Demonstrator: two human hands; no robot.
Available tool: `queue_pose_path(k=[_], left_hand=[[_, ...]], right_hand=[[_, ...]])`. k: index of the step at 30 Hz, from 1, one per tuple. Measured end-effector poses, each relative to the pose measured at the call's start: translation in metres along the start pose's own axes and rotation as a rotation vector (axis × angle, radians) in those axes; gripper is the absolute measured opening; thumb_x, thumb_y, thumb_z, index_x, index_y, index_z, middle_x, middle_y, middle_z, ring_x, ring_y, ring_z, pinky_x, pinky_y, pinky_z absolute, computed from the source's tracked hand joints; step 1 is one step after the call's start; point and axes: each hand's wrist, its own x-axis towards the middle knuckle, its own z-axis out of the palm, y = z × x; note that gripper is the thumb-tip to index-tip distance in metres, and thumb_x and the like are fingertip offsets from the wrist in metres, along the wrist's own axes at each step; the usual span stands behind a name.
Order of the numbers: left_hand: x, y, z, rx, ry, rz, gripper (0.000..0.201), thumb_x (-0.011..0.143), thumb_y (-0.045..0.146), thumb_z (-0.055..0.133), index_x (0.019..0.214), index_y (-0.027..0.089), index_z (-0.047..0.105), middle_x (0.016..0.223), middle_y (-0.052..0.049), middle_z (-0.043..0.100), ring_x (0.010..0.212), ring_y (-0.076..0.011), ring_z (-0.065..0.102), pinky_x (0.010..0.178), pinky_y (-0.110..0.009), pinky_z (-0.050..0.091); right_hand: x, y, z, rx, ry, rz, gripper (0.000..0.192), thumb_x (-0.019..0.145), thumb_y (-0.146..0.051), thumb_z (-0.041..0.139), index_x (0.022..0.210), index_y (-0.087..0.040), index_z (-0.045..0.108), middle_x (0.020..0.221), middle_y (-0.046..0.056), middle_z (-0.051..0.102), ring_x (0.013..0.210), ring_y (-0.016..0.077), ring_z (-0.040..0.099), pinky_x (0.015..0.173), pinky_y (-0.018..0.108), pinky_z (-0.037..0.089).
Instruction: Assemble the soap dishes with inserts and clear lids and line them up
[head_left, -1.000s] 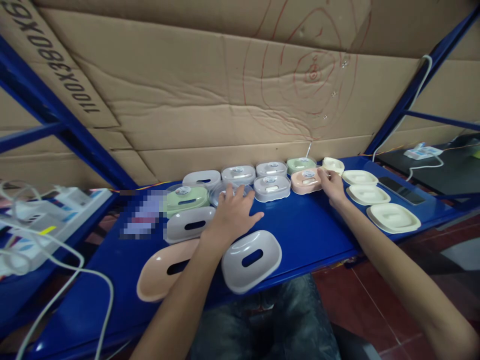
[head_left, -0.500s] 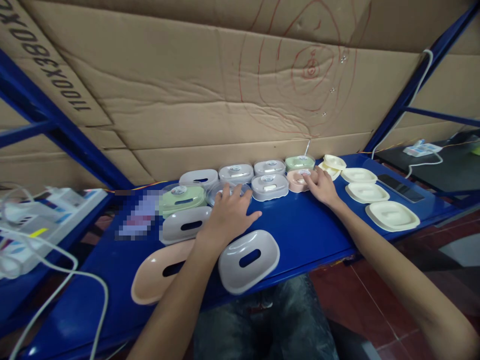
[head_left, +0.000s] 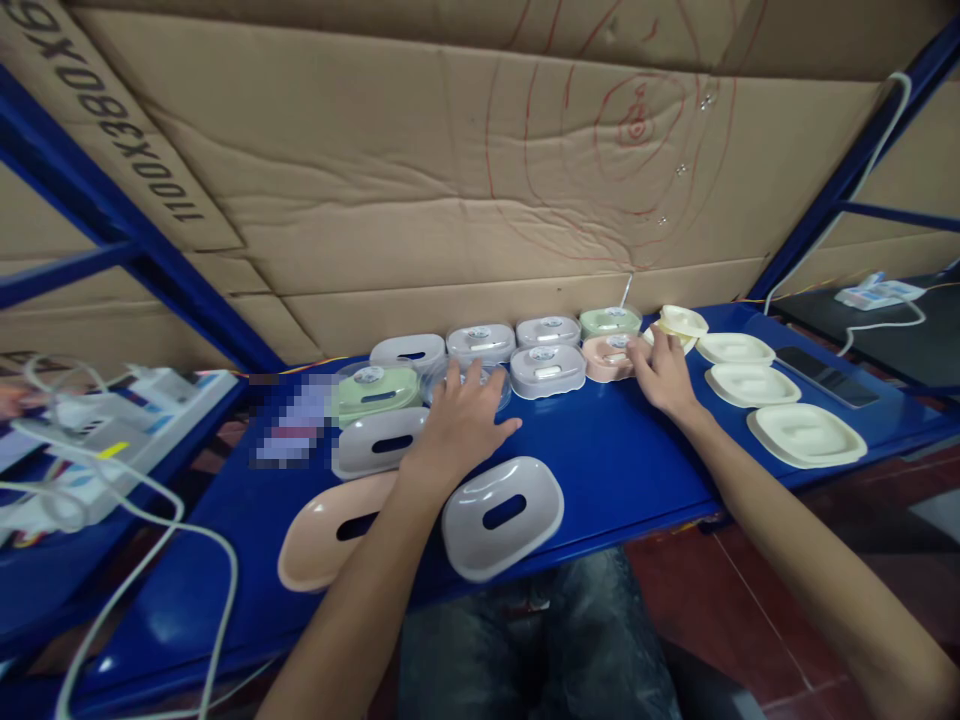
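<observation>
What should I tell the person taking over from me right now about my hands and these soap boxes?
Left hand: flat, fingers spread on a clear lid in the front row, gripping nothing.
Right hand: fingers at the pink box and touching the cream tray beside it; whether it grips either cannot be told.
On the blue table: covered boxes in two rows by the cardboard; three cream trays to the right; two grey bases and a pink base lie open near the front edge.
Done: the back rows are covered.
Left: the loose bases and trays.
</observation>
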Motion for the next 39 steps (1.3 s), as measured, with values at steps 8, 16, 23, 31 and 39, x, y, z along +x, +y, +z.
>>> queue_pose_path(k=[8,16,23,31,39], left_hand=[[-0.001,-0.004,0.006,-0.045,0.038,0.028,0.064,0.101,0.032,0.076,0.159,0.013,0.058,0.176,-0.028,0.043,0.167,-0.0563,0.029,0.129,-0.071,0.036],[-0.001,-0.003,0.007,-0.023,0.062,0.025,0.066,0.102,0.038,0.074,0.16,0.012,0.057,0.176,-0.028,0.043,0.166,-0.0558,0.032,0.127,-0.071,0.039],[-0.001,0.003,0.006,-0.073,0.191,0.039,0.057,0.114,0.049,0.053,0.155,0.011,0.06,0.172,-0.028,0.049,0.163,-0.0519,0.039,0.127,-0.071,0.039],[-0.002,0.013,-0.011,-0.494,0.26,0.139,0.049,0.118,0.046,0.039,0.147,0.017,0.065,0.157,-0.016,0.066,0.154,-0.0344,0.053,0.131,-0.056,0.038],[-0.008,0.03,-0.024,-1.238,0.098,0.002,0.051,0.097,0.048,0.082,0.142,0.026,0.073,0.138,-0.011,0.078,0.136,-0.0395,0.069,0.122,-0.053,0.049]], right_hand=[[-0.058,-0.073,-0.052,0.207,0.016,-0.514,0.049,0.107,-0.051,0.064,0.149,-0.025,0.063,0.145,0.017,0.069,0.138,0.0371,0.066,0.12,0.061,0.052],[-0.13,-0.147,-0.046,0.283,-0.624,-1.039,0.074,0.1,-0.069,0.073,0.154,-0.019,0.065,0.159,0.023,0.06,0.155,0.0366,0.054,0.124,0.055,0.053],[-0.111,-0.113,-0.042,0.302,-0.571,-0.778,0.059,0.098,-0.06,0.08,0.145,-0.024,0.075,0.148,0.02,0.062,0.137,0.0361,0.067,0.112,0.054,0.062],[-0.098,-0.093,-0.051,0.558,-0.519,-0.5,0.037,0.112,-0.052,0.063,0.138,-0.03,0.075,0.138,0.011,0.073,0.129,0.0305,0.071,0.113,0.05,0.057],[-0.099,-0.105,-0.056,0.538,-0.241,-0.519,0.046,0.103,-0.059,0.074,0.14,-0.032,0.075,0.149,0.012,0.065,0.144,0.0344,0.062,0.121,0.054,0.052]])
